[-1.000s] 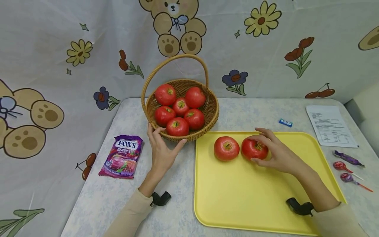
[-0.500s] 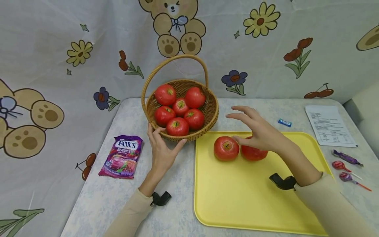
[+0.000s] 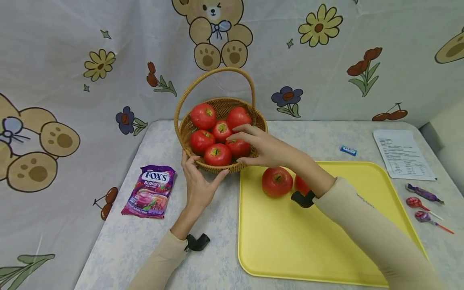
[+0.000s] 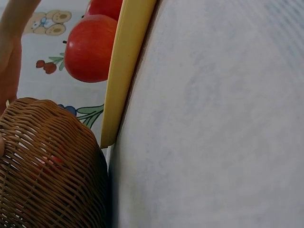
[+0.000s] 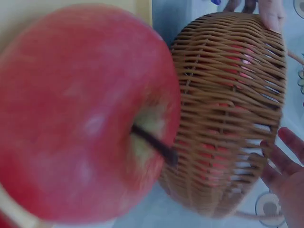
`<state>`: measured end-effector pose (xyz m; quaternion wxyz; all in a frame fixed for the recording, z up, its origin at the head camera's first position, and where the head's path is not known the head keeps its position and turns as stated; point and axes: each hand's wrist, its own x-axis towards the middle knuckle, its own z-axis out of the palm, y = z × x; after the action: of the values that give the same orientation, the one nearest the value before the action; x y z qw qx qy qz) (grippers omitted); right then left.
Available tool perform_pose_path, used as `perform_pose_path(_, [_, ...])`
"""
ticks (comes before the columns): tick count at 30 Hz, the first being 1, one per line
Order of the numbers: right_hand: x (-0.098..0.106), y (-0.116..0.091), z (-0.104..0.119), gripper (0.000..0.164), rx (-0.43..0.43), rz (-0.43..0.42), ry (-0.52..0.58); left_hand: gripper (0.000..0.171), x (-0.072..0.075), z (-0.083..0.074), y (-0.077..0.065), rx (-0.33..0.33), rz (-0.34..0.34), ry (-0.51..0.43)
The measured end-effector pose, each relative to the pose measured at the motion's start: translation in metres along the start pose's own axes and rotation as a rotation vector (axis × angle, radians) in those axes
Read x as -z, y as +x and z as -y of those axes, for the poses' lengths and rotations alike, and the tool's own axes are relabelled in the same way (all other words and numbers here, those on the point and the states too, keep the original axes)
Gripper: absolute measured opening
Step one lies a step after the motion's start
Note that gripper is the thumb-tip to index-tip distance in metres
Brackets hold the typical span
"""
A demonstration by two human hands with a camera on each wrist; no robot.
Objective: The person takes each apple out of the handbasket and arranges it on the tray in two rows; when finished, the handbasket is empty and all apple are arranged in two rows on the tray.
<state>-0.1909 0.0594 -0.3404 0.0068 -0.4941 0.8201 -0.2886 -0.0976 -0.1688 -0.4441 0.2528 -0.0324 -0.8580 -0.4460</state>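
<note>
In the head view, a wicker basket (image 3: 259,151) with a tall handle stands at the back and holds several red apples (image 3: 217,155). My left hand (image 3: 198,187) grips its front left rim, thumb spread along the outer wall. My right hand (image 3: 262,149) is over the basket's right rim, its parted fingers overlapping the right front apple (image 3: 240,149). The right wrist view shows that hand's fingers (image 5: 280,164) spread beside the rim. Just right of the basket, an apple (image 3: 277,182) sits on the yellow tray (image 3: 308,241); my right forearm partly hides another apple (image 3: 301,184) there.
A purple candy bag (image 3: 150,192) lies left of my left hand. Beyond the tray are a small blue candy (image 3: 349,150), a printed sheet (image 3: 404,155), a purple wrapped candy (image 3: 424,194) and two lollipops (image 3: 422,216). A patterned cloth (image 3: 326,80) hangs behind the table.
My right hand has left the right-hand apple on the tray and moved left, across to the basket. The left hand stays at the rim, and both tray apples keep their places.
</note>
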Motion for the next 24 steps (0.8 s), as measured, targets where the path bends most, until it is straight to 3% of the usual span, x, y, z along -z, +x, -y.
perform_pose_path(10, [-0.017,0.033,-0.015,0.054,-0.005,0.122,0.063,0.065,0.004,0.004,-0.001,0.066,0.006,-0.062])
perform_pose_path(24, [-0.025,0.057,-0.02,0.063,-0.023,0.269,0.078,0.061,0.004,0.009,-0.001,0.003,-0.01,-0.1])
